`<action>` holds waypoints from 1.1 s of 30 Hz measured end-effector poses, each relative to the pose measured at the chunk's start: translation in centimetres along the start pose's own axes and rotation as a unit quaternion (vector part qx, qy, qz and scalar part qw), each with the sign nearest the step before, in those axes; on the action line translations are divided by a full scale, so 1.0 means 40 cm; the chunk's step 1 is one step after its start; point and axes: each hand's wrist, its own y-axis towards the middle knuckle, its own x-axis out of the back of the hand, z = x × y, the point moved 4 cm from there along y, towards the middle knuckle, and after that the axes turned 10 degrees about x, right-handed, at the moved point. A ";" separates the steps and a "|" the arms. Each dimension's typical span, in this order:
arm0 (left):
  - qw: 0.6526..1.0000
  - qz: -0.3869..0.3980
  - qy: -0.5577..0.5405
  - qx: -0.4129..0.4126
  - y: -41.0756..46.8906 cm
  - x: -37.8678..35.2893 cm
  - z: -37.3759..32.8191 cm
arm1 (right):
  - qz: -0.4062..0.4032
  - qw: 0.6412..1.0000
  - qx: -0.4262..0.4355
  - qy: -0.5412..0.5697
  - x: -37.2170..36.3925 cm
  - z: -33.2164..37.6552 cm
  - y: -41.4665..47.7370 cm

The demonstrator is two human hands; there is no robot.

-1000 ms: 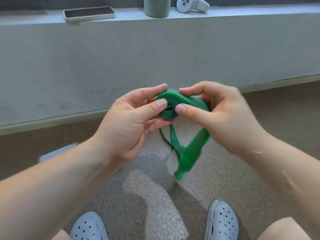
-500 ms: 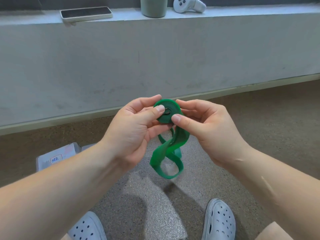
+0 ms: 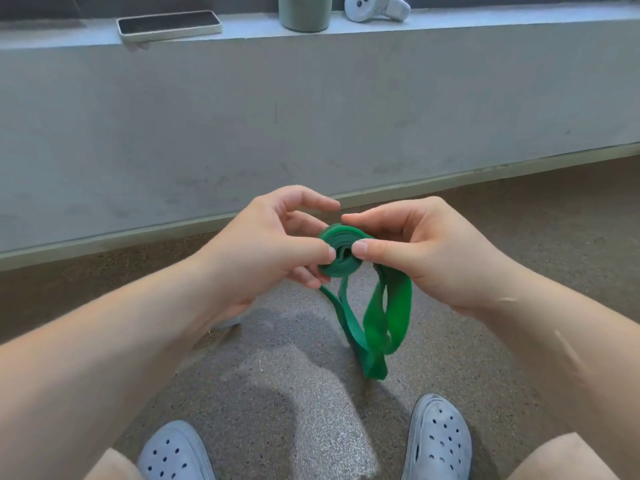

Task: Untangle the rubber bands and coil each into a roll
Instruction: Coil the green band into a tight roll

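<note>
Held up over the speckled grey-brown floor (image 3: pixel 311 393), in front of the pale concrete wall (image 3: pixel 311 116): a flat green rubber band (image 3: pixel 341 252), partly wound into a tight round coil. Pinched at the coil's left side by the left hand (image 3: pixel 270 251), thumb on the near face, lower fingers curled behind, index finger lifted clear above. Pinched at the right side by the right hand (image 3: pixel 419 251), thumb tip pressed to the near face just beside the left thumb, index finger laid over the top rim. Unwound rest of the band hanging below the coil in twisted loops, lowest bend between and beyond the pale grey perforated clogs (image 3: pixel 438 441); touching the floor or not, cannot tell. On the long grey ledge (image 3: pixel 485 26) at the top: a dark phone in a light case (image 3: pixel 169 25) lying flat toward the left end, a grey-green cup (image 3: pixel 304 12) near the middle, a white handheld controller (image 3: pixel 377 8) just right of the cup.
</note>
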 end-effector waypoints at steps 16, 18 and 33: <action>0.977 -0.062 -0.203 0.006 0.000 -0.010 0.005 | -0.122 0.991 0.029 0.035 -0.016 -0.014 -0.005; 0.978 -0.074 -0.196 0.001 0.002 -0.003 0.002 | -0.126 0.991 0.035 0.039 -0.013 -0.008 0.000; 0.942 -0.024 -0.333 0.016 -0.016 -0.055 0.018 | -0.174 0.972 0.033 0.156 -0.046 -0.013 -0.019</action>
